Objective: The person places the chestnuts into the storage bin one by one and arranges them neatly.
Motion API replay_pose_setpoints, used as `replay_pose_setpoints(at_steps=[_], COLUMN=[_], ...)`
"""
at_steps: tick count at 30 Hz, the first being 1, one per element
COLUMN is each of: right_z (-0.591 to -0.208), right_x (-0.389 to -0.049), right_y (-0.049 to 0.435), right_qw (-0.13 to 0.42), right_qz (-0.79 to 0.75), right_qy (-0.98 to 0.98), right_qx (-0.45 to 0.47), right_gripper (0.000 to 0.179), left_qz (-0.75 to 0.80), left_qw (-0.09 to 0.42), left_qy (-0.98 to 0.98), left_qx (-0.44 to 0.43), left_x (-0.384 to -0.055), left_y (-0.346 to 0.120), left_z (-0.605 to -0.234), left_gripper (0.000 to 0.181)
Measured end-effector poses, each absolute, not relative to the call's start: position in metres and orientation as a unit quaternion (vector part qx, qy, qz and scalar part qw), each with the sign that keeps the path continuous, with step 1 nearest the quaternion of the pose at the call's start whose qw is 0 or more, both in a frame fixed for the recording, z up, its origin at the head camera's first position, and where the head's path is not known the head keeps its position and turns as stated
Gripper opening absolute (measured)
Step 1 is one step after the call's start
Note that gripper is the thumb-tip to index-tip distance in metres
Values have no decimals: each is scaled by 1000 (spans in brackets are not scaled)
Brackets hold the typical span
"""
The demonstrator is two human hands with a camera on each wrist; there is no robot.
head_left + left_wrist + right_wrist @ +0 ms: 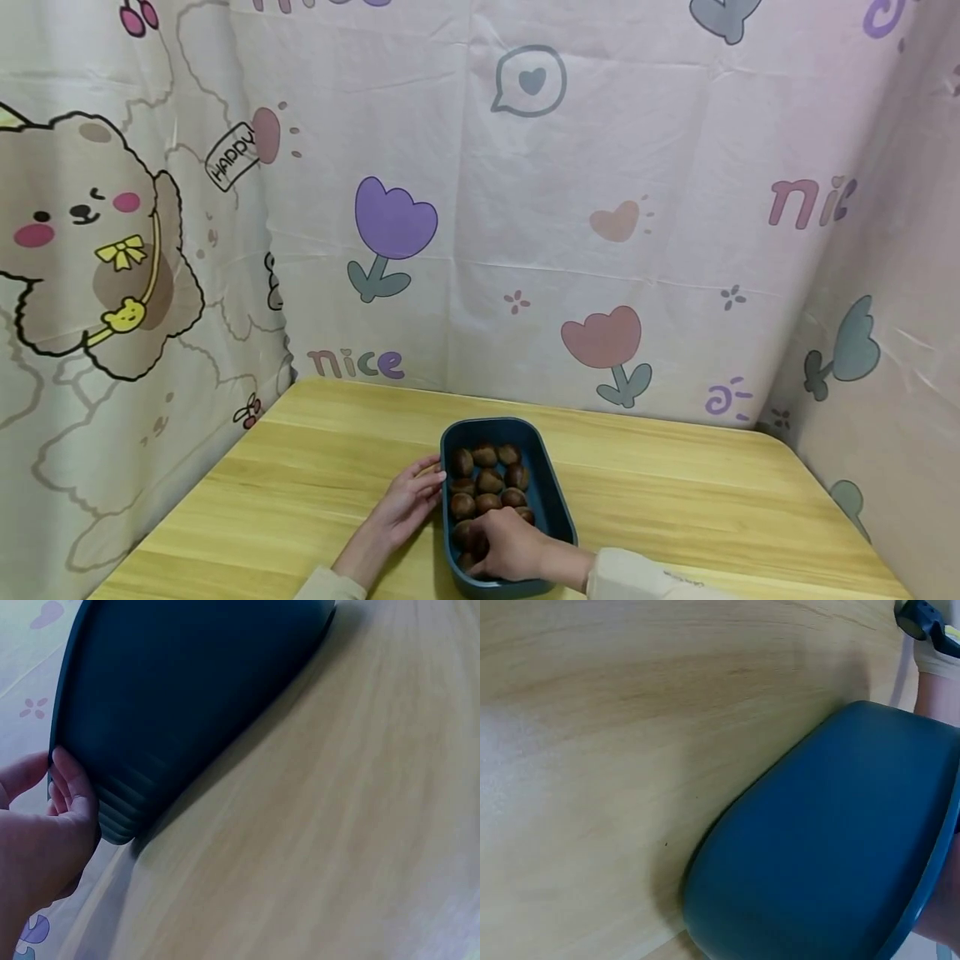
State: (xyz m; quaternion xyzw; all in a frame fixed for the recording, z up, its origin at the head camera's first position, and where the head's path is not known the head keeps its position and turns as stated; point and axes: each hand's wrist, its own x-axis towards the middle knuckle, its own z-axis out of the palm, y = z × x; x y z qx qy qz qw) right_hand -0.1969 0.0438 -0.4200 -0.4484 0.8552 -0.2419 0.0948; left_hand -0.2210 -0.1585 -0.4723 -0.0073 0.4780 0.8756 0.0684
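A dark blue rectangular box [553, 492] with rounded corners stands on the table, with several brown chestnuts [490, 481] set in rows inside. My right hand [510, 546] reaches over the box's right rim into its near end. Thumb and fingers there curl round a chestnut [465, 533], partly covered by the hand. My left hand [408, 504] rests its extended fingertips against the left outer wall, close under the rim. In the left wrist view, those fingers touch the wall [187, 682] beside a ridged corner. The right wrist view shows mainly the box's outside [817, 847].
The light wooden table [675, 500] extends to both sides of the box. A printed cloth [510, 208] hangs behind the table and along its sides. A dark wrist device [922, 622] shows on the other sleeve in the right wrist view.
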Motion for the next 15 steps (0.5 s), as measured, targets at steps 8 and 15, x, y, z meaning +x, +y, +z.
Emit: replay_pose_setpoints(at_steps=[8, 15], right_z=[-406, -385], right_x=[-200, -212], right_y=[53, 72], right_qw=[160, 162], right_qz=[-300, -397], right_qy=[855, 841], right_qx=[-392, -330], right_gripper=[16, 12], left_qz=[879, 870], left_qw=[75, 61], left_qy=[471, 489], left_qx=[0, -14], left_x=[-223, -221], left_y=[-157, -153], left_z=[-472, -470], left_gripper=[25, 28])
